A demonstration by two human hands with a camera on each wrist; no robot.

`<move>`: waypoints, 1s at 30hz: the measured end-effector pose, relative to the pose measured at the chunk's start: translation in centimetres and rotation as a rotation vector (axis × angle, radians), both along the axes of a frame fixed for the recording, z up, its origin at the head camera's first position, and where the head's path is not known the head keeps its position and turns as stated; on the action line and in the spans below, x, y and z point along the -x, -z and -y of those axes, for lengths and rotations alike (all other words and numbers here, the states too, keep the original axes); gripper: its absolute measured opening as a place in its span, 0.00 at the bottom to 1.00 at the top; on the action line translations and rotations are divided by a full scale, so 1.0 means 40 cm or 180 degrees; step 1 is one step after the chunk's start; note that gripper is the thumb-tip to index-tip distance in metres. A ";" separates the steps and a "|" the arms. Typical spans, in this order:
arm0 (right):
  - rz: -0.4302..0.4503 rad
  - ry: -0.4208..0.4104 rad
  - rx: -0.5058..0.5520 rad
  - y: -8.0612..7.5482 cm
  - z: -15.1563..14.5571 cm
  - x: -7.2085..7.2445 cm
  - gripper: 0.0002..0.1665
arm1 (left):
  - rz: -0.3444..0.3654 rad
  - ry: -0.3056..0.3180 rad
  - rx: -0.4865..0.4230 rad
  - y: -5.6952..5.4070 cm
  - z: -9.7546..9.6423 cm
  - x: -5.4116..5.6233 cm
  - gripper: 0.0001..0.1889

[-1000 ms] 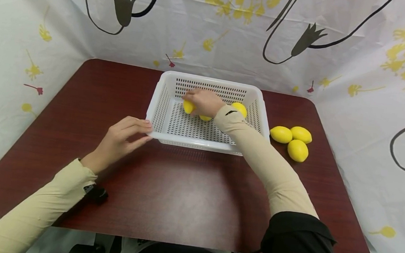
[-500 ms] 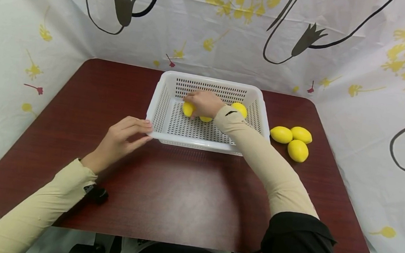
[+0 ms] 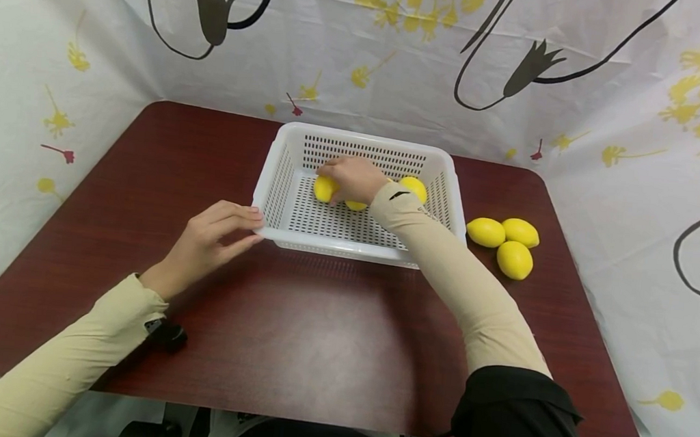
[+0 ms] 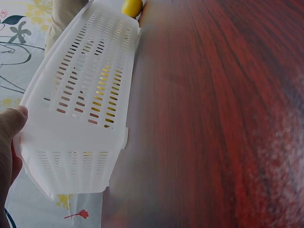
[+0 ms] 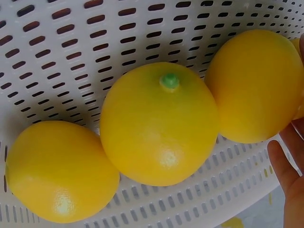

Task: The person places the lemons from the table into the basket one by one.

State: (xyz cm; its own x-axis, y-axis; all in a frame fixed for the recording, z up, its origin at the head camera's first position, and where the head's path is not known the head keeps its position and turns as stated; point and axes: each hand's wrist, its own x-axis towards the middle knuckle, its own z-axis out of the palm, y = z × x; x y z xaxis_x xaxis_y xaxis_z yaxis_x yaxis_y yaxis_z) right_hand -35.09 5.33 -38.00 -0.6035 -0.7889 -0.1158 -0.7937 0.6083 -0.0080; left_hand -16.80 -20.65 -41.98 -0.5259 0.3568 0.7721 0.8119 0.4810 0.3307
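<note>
A white slotted plastic basket (image 3: pixel 335 248) stands toward the back of the table. At its near left corner, my left hand (image 3: pixel 209 242) pinches the rim; in the left wrist view the thumb (image 4: pixel 14 121) lies against the wall. Inside the basket, my right hand (image 3: pixel 356 178) holds a yellow lemon (image 3: pixel 325 189) low over the floor, its fingers partly covering the fruit. Other lemons lie beside it, one (image 3: pixel 414 188) toward the right end. The right wrist view shows them in a row, a middle lemon (image 5: pixel 159 123) with a green stem tip.
Three lemons (image 3: pixel 515 260) sit in a cluster on the dark red table (image 3: pixel 316 339), just right of the basket. A white sheet (image 3: pixel 361 75) with printed flowers hangs behind and at both sides of the table.
The lemon in my right hand has come slightly down and turned a little in the basket. My left hand and the basket have kept their places.
</note>
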 end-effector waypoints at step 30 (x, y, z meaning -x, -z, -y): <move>0.0083 0.0140 0.0006 -0.067 -0.012 0.003 0.40 | -0.0028 -0.0016 0.0019 0.002 0.000 0.002 0.19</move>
State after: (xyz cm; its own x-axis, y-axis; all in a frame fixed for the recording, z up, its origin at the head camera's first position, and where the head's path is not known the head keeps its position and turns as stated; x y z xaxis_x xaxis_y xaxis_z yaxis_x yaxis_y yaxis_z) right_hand -35.21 5.81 -35.34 -0.6344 -0.7619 -0.1304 -0.7657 0.6426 -0.0296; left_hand -16.87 -20.66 -42.07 -0.5210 0.3587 0.7745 0.8123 0.4871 0.3208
